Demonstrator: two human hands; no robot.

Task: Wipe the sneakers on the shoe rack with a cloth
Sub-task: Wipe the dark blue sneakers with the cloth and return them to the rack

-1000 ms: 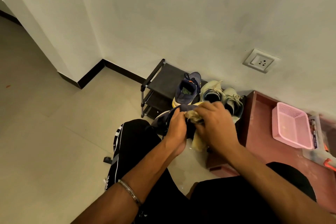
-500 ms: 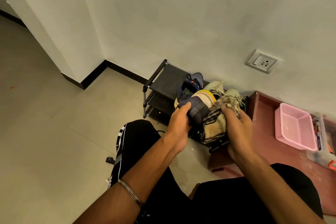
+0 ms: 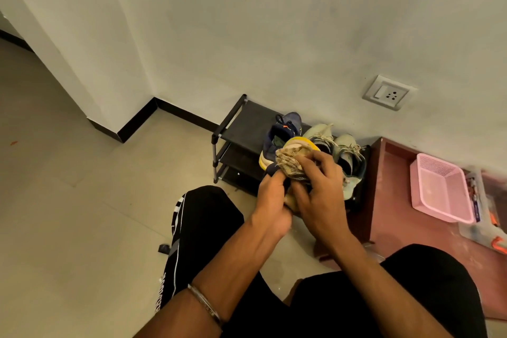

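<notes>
head view: left hand [image 3: 270, 202] grips a navy sneaker [image 3: 270, 170] from below, fingers curled round it, sole with yellow edge turned up. right hand [image 3: 319, 189] presses a beige patterned cloth [image 3: 289, 163] onto that sole, fingers curled over the cloth. the held sneaker is lifted in front of the black shoe rack [image 3: 241, 129], above its front edge. second navy sneaker [image 3: 285, 129] sits on the rack's top shelf, just behind the held one. pair of pale green sneakers [image 3: 343, 148] beside it on the right, partly hidden by the right hand. pink basket [image 3: 439, 189] on a reddish low table [image 3: 392, 200] right of the rack. metal bracelet [image 3: 205, 303] on the left wrist. wall socket [image 3: 388, 93] above.
</notes>
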